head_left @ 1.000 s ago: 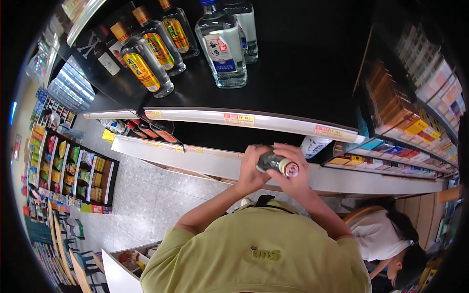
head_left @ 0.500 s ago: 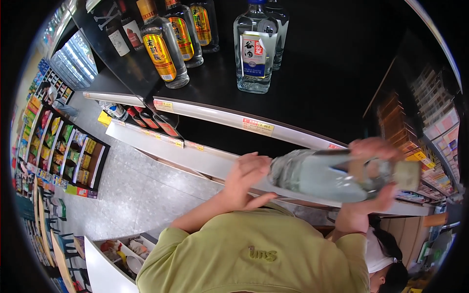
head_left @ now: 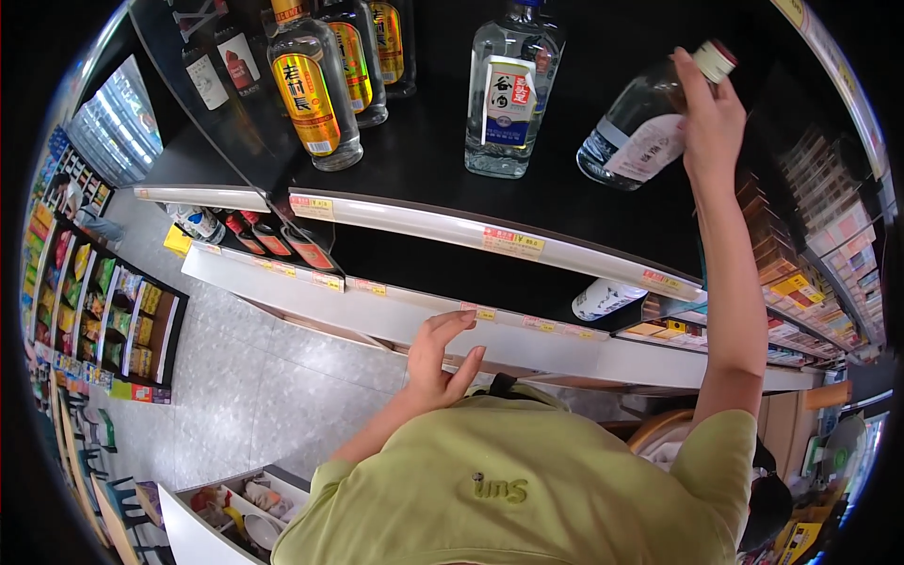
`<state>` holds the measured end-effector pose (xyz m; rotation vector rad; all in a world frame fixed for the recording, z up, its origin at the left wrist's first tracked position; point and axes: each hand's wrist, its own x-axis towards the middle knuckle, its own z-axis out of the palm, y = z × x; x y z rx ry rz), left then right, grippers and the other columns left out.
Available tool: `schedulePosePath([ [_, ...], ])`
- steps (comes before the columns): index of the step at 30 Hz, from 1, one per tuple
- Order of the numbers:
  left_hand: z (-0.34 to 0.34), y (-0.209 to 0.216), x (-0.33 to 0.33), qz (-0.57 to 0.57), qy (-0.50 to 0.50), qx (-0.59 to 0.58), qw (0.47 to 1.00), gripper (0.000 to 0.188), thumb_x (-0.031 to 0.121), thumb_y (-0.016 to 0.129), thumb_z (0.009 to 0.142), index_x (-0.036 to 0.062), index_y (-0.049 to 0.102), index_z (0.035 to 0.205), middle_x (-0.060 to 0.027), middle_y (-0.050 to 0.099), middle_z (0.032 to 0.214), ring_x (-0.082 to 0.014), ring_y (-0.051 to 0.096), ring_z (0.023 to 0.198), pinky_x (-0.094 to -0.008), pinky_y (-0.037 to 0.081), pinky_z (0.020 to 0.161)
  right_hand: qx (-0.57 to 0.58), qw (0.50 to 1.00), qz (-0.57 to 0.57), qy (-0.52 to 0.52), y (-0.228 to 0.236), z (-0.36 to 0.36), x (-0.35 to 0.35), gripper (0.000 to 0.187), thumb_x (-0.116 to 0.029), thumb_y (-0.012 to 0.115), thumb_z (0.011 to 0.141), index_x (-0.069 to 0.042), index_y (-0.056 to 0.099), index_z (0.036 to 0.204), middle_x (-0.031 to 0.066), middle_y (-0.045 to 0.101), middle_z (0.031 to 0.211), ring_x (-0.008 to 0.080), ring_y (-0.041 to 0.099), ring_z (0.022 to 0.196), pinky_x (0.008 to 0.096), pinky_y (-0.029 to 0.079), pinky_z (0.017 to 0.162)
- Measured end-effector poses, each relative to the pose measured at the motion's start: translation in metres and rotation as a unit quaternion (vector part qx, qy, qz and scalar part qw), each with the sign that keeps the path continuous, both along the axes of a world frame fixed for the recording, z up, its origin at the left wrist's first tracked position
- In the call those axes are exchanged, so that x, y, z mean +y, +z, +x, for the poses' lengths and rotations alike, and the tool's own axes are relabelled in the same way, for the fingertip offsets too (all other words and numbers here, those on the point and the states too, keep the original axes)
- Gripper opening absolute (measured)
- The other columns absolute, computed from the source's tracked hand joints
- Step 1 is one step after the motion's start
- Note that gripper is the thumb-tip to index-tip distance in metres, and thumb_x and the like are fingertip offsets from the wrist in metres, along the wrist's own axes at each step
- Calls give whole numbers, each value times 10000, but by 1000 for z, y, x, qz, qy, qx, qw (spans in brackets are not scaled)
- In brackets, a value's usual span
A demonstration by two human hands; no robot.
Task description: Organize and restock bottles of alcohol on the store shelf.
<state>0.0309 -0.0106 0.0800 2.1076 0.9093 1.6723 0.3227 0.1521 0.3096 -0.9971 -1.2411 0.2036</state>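
Bare hands at a shop shelf, viewed from above. The right hand (head_left: pixel 713 132) extends over the black upper shelf (head_left: pixel 414 168); its grip is grasping a clear glass bottle (head_left: pixel 633 122) at the neck, just below a pale cap (head_left: pixel 716 62) with a red top. The bottle leans, neck toward the right and base toward the left, at the right part of the upper shelf; whether its base touches the surface cannot be told. The left hand (head_left: pixel 438 363) is well apart from the bottle, in front of the lower shelf (head_left: pixel 452 285), its grip released, thumb and fingers parted, nothing held. Left of the grasped bottle, and apart from it, stands a blue-capped bottle (head_left: pixel 504 113) with a white and blue label; a second clear bottle (head_left: pixel 548 64) is partly hidden behind it. Farther left, three gold-labelled bottles (head_left: pixel 311 104) stand in a receding row. A white container (head_left: pixel 605 299) sits near the right end of the lower shelf. Price tags (head_left: pixel 513 241) line the shelf fronts. At far left, a snack rack (head_left: pixel 108 301) stands on the grey floor (head_left: pixel 273 353).
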Motion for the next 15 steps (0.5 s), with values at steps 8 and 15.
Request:
schedulePosePath([
  [8, -16, -10, -4, -30, 21, -8, 999, 448, -20, 718, 808, -7, 546, 1222, -195, 615, 1165, -272, 670, 898, -355, 526, 804, -50, 996, -74, 14, -2, 3, 57, 429, -383, 753, 832, 2, 674, 1003, 51, 696, 873, 102, 639, 769, 248, 479, 694],
  [15, -20, -15, -2, -52, 23, -7, 998, 445, -31, 710, 811, -7, 550, 1226, -190, 612, 1136, -262, 671, 872, -347, 524, 783, -61, 993, -98, 18, -12, 9, 74, 413, -349, 750, 865, 10, 637, 1037, 66, 692, 902, 108, 658, 798, 243, 499, 711],
])
